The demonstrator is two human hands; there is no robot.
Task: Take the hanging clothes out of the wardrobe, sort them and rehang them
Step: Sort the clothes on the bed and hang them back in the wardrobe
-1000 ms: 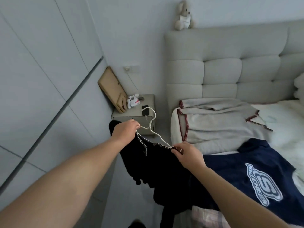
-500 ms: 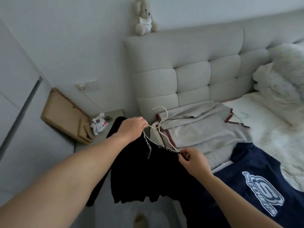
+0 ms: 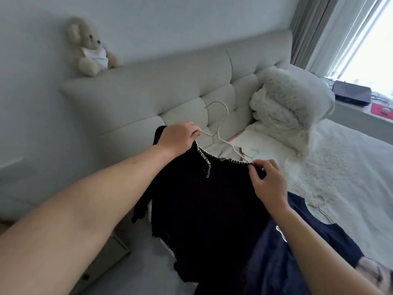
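Observation:
A black garment with a white-stitched neckline hangs on a thin white hanger over the bed. My left hand grips the hanger's left shoulder together with the cloth. My right hand pinches the garment's right shoulder at the hanger's other end. A navy T-shirt with a white logo lies on the bed under my right forearm. A grey garment with red trim shows just behind the neckline, mostly hidden.
The padded grey headboard runs behind, with a teddy bear sitting on top. Pillows are piled at the bed's head. Another pale hanger lies on the white bedspread. A window sill with a dark box is far right.
The view has swung right, from the wardrobe and nightstand to the bed. Both hands carried the black garment on its hanger over the mattress, covering most of the grey garment.

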